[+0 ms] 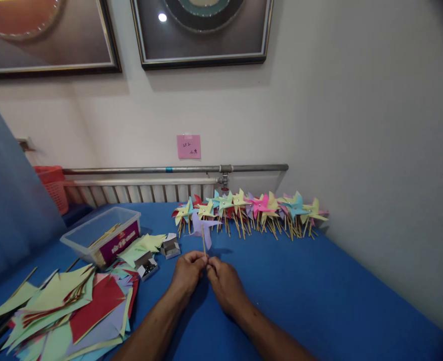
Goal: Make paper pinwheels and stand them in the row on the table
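Observation:
A light purple paper pinwheel stands upright on its thin wooden stick in front of me, above the blue tabletop. Closed around the stick's lower end are the fingertips of my left hand. My right hand pinches at the same spot from the right, its fingertips touching those of the left. The stick's very end is hidden by the fingers. Just behind the purple one, a row of finished pinwheels in several colours lies along the wall side, sticks toward me.
At left lie loose cut paper sheets. Behind them stands a clear plastic box holding sticks. Two small cardboard boxes, one with dark pins and one grey box, sit left of my hands. A pipe rail runs along the wall.

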Available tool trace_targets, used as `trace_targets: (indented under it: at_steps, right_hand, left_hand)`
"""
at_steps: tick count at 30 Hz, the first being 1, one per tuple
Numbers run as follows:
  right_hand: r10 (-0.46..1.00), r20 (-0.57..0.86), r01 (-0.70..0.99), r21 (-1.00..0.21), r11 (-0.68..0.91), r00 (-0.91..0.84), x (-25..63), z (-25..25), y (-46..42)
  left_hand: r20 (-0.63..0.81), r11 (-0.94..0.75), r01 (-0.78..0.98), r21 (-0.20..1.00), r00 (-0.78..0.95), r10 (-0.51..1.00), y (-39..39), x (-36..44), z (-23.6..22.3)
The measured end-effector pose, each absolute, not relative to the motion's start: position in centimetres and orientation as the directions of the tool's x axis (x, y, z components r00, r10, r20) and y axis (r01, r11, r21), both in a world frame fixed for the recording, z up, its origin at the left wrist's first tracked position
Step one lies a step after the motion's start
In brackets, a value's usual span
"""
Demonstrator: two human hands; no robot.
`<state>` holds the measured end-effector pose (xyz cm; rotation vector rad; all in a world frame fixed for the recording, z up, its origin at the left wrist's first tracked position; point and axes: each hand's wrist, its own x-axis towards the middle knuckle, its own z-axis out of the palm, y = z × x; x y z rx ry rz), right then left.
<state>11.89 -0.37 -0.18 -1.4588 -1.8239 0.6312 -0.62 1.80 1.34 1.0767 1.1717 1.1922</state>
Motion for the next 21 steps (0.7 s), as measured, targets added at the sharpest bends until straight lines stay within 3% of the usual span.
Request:
trace_targets:
  at_steps: [21]
  right_hand:
    - [0.969, 0.232, 0.554, -0.797, 0.239, -0.083, 12.31, -0.03, -0.29]
  left_hand:
    - [-0.087, 0.087, -0.061, 0.994, 0.004, 0.996, 2.00, -0.61, 1.22]
